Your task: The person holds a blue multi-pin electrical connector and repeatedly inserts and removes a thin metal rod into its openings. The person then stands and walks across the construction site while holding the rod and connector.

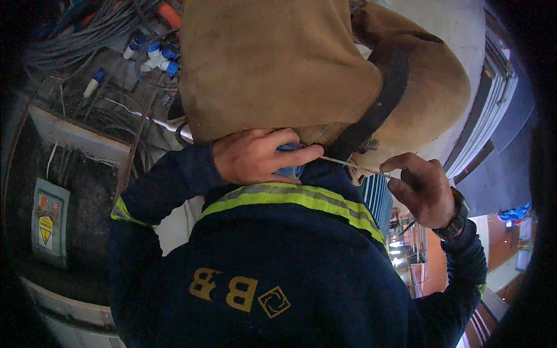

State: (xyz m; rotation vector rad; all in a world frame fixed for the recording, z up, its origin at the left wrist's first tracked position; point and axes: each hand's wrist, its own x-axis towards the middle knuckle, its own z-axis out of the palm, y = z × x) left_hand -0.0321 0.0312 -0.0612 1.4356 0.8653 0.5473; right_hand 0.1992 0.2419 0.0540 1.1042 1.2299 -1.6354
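Note:
A blue roll (pixel 290 168) sits in my left hand (pixel 255 155), at the lower edge of a brown, suede-like garment (pixel 284 69). My fingers wrap over the roll, so much of it is hidden. From it a thin, pale string-like strip (pixel 348 163) runs taut to the right. Its far end is pinched between the thumb and fingers of my right hand (pixel 423 188), which wears a dark wristwatch (pixel 455 217). Across the brown garment's right part goes a wide black strap (pixel 377 110). Below my hands is the navy jacket (pixel 278 249) with a yellow-green reflective band.
Coiled grey cables (pixel 87 43) and blue-and-white plug connectors (pixel 159 57) lie at the far left. Below them stands an open metal box (pixel 81 130) with a grey electrical panel (pixel 51 223). On the right are stacked pale sheets (pixel 484 124) and a blue-grey panel (pixel 505 168).

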